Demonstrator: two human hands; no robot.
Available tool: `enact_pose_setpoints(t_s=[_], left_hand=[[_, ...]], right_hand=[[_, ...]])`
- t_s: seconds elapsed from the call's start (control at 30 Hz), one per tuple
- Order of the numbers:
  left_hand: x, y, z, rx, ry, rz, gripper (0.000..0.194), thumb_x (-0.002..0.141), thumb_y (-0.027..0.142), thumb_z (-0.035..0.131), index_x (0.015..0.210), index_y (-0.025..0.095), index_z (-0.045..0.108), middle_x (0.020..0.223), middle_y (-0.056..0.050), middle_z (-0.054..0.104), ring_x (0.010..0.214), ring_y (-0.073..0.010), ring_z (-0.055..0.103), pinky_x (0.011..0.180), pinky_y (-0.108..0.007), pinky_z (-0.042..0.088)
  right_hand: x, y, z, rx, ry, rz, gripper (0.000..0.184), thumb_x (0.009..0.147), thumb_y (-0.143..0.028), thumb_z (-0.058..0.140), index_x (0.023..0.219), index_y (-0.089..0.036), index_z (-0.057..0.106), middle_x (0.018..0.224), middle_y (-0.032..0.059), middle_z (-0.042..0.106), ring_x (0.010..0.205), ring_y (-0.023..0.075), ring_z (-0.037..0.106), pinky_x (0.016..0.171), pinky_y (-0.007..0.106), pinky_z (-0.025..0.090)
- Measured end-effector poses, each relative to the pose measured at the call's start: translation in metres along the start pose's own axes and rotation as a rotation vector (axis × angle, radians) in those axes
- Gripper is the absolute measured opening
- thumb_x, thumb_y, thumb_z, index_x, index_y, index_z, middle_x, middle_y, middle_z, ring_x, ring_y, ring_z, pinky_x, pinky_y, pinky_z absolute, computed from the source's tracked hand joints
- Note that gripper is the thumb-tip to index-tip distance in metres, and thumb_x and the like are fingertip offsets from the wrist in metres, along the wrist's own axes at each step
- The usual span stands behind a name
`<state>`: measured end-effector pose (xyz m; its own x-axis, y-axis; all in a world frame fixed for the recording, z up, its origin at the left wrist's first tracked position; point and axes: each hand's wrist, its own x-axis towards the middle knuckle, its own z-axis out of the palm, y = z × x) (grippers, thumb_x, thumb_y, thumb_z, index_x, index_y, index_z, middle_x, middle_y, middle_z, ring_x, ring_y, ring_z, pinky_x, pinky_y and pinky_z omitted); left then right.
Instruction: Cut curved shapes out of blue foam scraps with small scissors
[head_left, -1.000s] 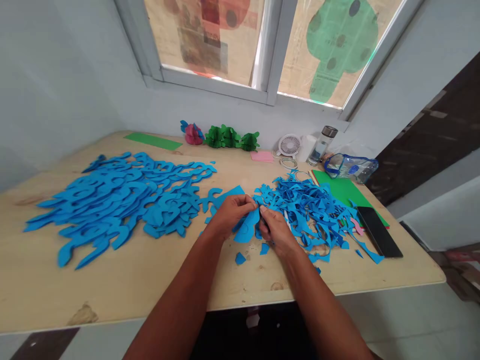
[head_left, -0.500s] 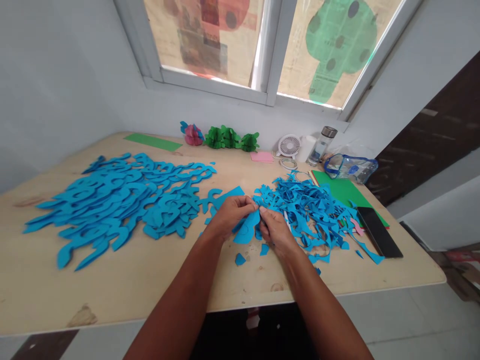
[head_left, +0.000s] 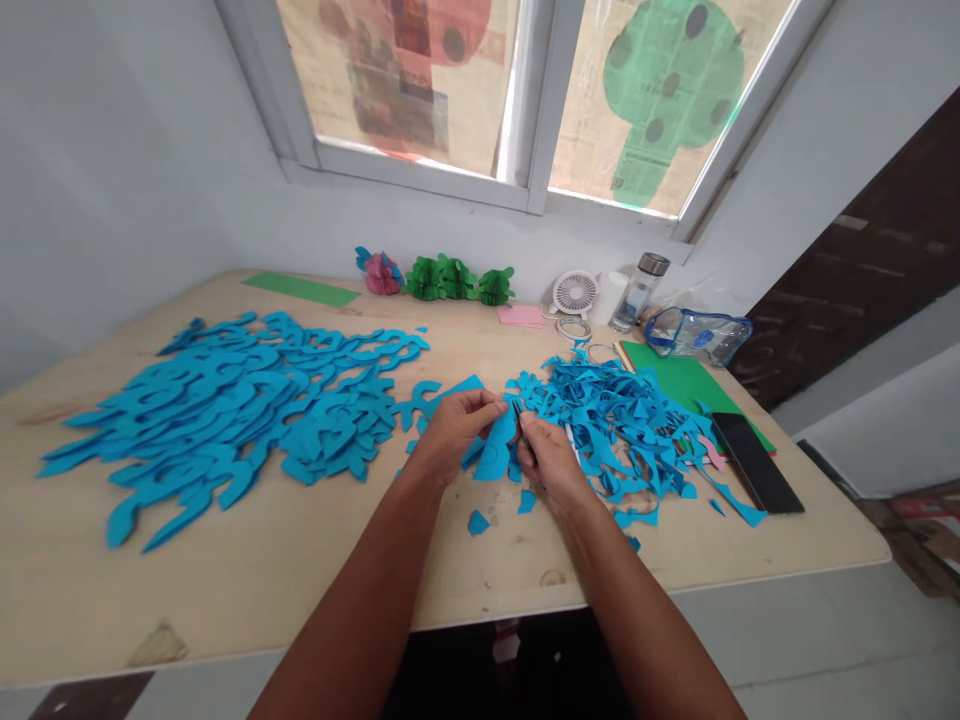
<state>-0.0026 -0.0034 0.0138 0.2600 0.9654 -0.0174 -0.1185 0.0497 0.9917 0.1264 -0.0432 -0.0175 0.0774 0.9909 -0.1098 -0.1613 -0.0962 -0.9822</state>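
Observation:
My left hand (head_left: 459,425) is closed, pinching the upper edge of a blue paper piece (head_left: 492,458) that hangs tilted over the table. A curved line shows on the paper's lower part. My right hand (head_left: 551,452) is closed around small scissors (head_left: 516,408); only their dark blades show, at the paper's right edge, and the handles are hidden in the fingers. To the left lie a large heap of blue cut-out paper shapes (head_left: 217,385) and a smaller stack of leaf-like cut-outs (head_left: 337,430). Right of my hands is a tangled pile of blue paper scraps (head_left: 615,420).
A black phone (head_left: 756,462) and green sheets (head_left: 675,375) lie at the right. Along the wall stand green paper decorations (head_left: 454,278), a white fan (head_left: 575,292), a bottle (head_left: 640,293) and a clear pouch (head_left: 699,335). Loose scraps (head_left: 478,522) lie near my wrists.
The dark scissor blades now show at the paper's edge, and my fingertips have moved slightly apart. The blue piece has turned a little; the view has shifted slightly.

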Motion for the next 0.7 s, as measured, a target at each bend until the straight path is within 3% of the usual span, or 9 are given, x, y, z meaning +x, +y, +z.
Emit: enact_pose_setpoints(t_s=[0.33, 0.7], left_hand=[[-0.0006, 0.0008, 0.0022, 0.001, -0.009, 0.022, 0.024, 0.063, 0.038, 0.071, 0.057, 0.017, 0.06, 0.053, 0.001, 0.057, 0.051, -0.0116, 0.049, 0.05, -0.023, 0.039], [-0.0004, 0.0026, 0.0013, 0.01, -0.004, 0.009, 0.02, 0.063, 0.034, 0.068, 0.056, 0.017, 0.059, 0.053, 0.002, 0.057, 0.052, -0.0106, 0.049, 0.052, -0.023, 0.038]], right_hand=[[0.0031, 0.0069, -0.002, -0.055, -0.025, -0.087, 0.057, 0.077, -0.066, 0.053, 0.045, -0.02, 0.039, 0.035, -0.0063, 0.033, 0.034, 0.0055, 0.025, 0.037, 0.023, 0.016], [0.0014, 0.0044, -0.0012, -0.018, -0.048, -0.033, 0.057, 0.075, -0.067, 0.054, 0.045, -0.02, 0.039, 0.035, -0.0076, 0.031, 0.032, 0.0048, 0.022, 0.035, 0.023, 0.013]])
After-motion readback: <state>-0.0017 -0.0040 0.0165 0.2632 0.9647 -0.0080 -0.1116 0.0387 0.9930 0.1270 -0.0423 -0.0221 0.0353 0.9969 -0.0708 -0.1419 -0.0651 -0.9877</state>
